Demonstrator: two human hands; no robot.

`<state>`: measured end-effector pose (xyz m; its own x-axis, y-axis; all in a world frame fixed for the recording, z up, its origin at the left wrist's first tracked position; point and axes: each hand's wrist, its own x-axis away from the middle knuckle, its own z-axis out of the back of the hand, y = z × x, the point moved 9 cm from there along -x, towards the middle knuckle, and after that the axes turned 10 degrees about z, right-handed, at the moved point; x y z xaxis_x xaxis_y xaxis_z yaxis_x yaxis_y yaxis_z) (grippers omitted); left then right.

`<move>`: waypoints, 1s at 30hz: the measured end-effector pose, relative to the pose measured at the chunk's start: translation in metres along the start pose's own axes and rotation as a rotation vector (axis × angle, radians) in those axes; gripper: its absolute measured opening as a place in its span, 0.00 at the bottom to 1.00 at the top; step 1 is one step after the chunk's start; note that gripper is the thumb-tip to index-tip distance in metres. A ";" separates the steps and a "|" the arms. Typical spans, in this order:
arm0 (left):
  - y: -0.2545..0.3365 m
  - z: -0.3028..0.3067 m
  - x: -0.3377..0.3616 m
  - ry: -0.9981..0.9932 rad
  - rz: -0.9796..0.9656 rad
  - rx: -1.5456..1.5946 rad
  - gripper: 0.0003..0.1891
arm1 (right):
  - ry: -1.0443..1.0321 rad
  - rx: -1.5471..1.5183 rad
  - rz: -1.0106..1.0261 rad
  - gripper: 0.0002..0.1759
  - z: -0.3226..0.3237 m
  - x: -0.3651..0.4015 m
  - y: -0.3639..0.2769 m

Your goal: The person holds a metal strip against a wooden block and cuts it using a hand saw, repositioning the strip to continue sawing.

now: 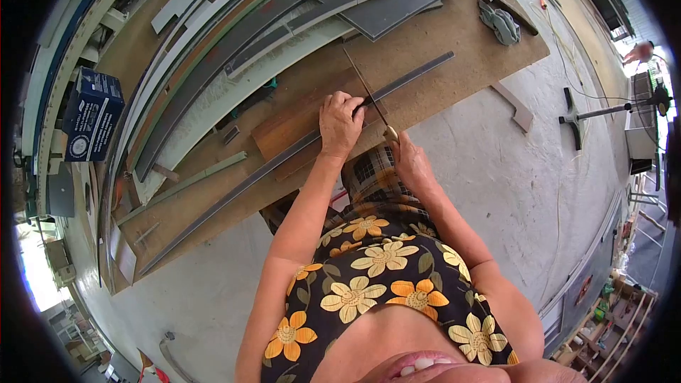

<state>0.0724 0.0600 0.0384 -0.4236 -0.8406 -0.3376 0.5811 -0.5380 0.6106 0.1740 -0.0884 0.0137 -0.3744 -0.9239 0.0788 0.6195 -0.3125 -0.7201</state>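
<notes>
A long dark grey strip (pixel 234 197) lies slantwise along the front of the workbench, across a reddish-brown wooden board (pixel 277 135). My left hand (pixel 340 124) presses down on the strip with its fingers curled over it. Close to those fingertips, the narrow blade of a handsaw (pixel 365 85) crosses the strip, seen nearly edge-on. My right hand (pixel 413 167) is wrapped round the saw's light-coloured handle at the bench's front edge. The strip's far end (pixel 436 62) extends to the right past the blade.
Long grey and white panels (pixel 277 32) are stacked at the back of the workbench (pixel 468 64). A grey glove (pixel 500 25) lies at the right corner. A blue box (pixel 92 113) stands at left. On the floor are an L-shaped offcut (pixel 514 108) and a T-shaped metal stand (pixel 574 119).
</notes>
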 end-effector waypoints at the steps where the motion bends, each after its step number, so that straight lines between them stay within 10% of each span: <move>1: 0.000 0.000 0.000 -0.001 0.004 0.004 0.10 | 0.008 0.003 0.007 0.12 0.001 0.000 -0.002; 30: 0.004 0.003 0.003 0.034 -0.017 -0.002 0.11 | 0.027 0.024 0.065 0.10 0.000 -0.005 0.001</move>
<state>0.0718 0.0555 0.0424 -0.4094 -0.8330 -0.3722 0.5757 -0.5523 0.6029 0.1767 -0.0838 0.0131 -0.3511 -0.9362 0.0141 0.6591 -0.2578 -0.7065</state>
